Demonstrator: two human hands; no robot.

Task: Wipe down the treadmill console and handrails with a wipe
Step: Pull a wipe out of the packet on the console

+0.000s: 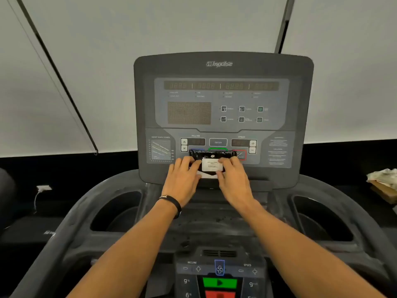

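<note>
A black wipe packet (211, 157) with a white label stands on the ledge at the foot of the dark treadmill console (223, 97). My left hand (182, 181) holds the packet's left side, fingers curled onto it. My right hand (234, 179) is at the packet's right side, thumb and fingers pinching at the white label flap. A bit of white wipe (204, 174) shows just below the label. The grey handrails (81, 214) curve down on both sides of the console.
Two cup-holder recesses (117, 211) flank the centre tray. A lower control panel (220, 274) with green and red buttons sits near me. Crumpled paper and a box (384, 183) lie at the right edge. A wall socket with a cable (43, 188) is at the left.
</note>
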